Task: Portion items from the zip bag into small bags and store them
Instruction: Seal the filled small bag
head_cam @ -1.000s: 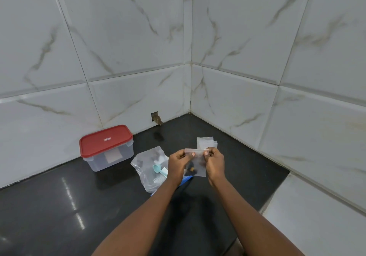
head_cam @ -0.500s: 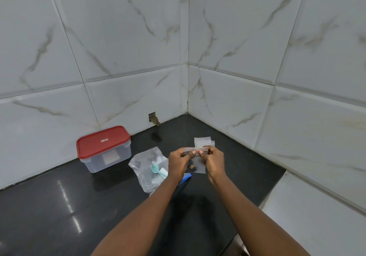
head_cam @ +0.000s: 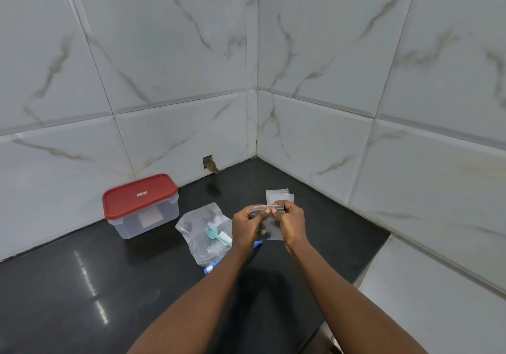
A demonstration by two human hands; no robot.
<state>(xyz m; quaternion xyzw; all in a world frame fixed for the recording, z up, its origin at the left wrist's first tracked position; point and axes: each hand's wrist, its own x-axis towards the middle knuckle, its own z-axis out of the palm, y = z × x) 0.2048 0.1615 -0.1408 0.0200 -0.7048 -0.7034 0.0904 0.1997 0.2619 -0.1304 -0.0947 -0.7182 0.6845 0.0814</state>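
Note:
A small clear bag (head_cam: 273,230) with a few dark items in its bottom hangs between my hands above the black counter. My left hand (head_cam: 246,226) and my right hand (head_cam: 293,222) both pinch its top edge, thumbs meeting in the middle. To the left lies the big zip bag (head_cam: 197,230) with a blue closure strip, and a light teal scoop (head_cam: 215,234) rests on it. A stack of empty small bags (head_cam: 278,196) lies just behind my right hand. A clear storage box with a red lid (head_cam: 139,197) stands at the back left, lid on.
The black counter (head_cam: 82,285) fills a corner between two white marble-tiled walls. Its right edge drops onto a lower white tiled ledge (head_cam: 438,299). A small square hole (head_cam: 208,162) sits low in the left wall.
My hands have drawn closer together along the small bag's top edge, and the thumbs now touch. The bag has stayed at about the same place above the counter.

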